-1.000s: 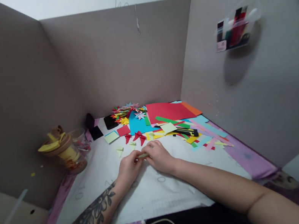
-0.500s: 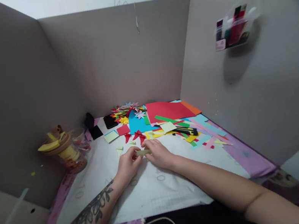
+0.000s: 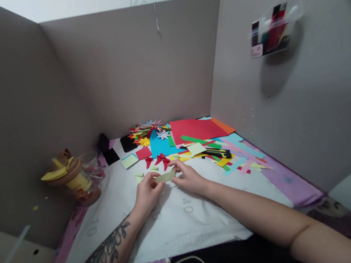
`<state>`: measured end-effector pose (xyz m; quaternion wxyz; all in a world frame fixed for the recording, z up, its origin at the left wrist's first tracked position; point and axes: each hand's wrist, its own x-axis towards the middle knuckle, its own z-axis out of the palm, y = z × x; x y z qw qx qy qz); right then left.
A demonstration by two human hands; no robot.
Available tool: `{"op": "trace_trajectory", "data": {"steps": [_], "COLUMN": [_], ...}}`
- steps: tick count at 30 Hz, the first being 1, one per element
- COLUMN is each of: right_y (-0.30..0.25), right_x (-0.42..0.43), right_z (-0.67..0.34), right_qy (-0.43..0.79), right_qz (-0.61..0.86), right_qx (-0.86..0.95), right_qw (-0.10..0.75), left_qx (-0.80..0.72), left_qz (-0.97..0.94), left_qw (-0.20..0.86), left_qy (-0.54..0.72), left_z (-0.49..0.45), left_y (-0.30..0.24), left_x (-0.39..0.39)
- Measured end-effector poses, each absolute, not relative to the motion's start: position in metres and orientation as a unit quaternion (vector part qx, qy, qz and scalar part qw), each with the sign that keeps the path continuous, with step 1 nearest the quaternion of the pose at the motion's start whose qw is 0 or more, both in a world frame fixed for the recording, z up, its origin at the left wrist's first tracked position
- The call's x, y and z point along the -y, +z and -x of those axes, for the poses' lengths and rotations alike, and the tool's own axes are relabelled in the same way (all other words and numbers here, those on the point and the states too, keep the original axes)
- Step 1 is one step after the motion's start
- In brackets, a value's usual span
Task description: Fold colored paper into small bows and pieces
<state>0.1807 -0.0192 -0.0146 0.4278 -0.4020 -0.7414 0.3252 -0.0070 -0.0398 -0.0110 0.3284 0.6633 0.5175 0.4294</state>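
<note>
A small pale green piece of paper (image 3: 166, 177) is stretched between my two hands, just above the white sheet (image 3: 176, 231). My left hand (image 3: 146, 193) pinches its left end between thumb and fingers. At the right end, my right hand (image 3: 188, 178) grips it the same way. Just beyond my fingers lie folded red paper pieces (image 3: 163, 161) and small folded pale green pieces (image 3: 140, 176). A stack of pale green squares (image 3: 129, 161) and a red square (image 3: 143, 153) sit farther left.
A pile of paper stars (image 3: 144, 131) lies at the back, beside red paper sheets (image 3: 197, 129). A yellow and black cutter (image 3: 218, 153) rests among paper strips on the right. On the left stands a cup (image 3: 77, 180). Grey panels (image 3: 140, 65) surround the table.
My hands have moved slightly apart, and more of the pale green paper shows between them. The view has shifted slightly.
</note>
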Motion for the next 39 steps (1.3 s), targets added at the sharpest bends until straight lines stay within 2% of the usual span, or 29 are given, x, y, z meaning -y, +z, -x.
{"op": "trace_trajectory", "data": {"steps": [8, 15, 20, 32, 39], "right_y": [-0.010, -0.020, -0.021, -0.014, -0.017], "right_x": [0.016, 0.011, 0.012, 0.024, 0.031], "right_z": [-0.187, -0.192, -0.191, -0.185, -0.177], "right_qy": [0.338, 0.249, 0.176, 0.068, -0.008], "right_qz": [0.416, 0.432, 0.414, 0.329, 0.289], "right_qx": [0.720, 0.749, 0.796, 0.850, 0.901], "right_qw": [0.441, 0.436, 0.405, 0.406, 0.324], "left_qx": [-0.495, -0.520, -0.521, -0.506, -0.520], "left_qz": [-0.610, -0.617, -0.668, -0.725, -0.704], "left_qw": [0.408, 0.340, 0.289, 0.261, 0.257], "left_qy": [0.465, 0.484, 0.446, 0.388, 0.409], "left_z": [0.006, 0.012, 0.010, 0.005, 0.004], "left_y": [-0.014, -0.015, -0.009, -0.015, -0.016], "left_x": [0.036, 0.034, 0.038, 0.042, 0.043]}}
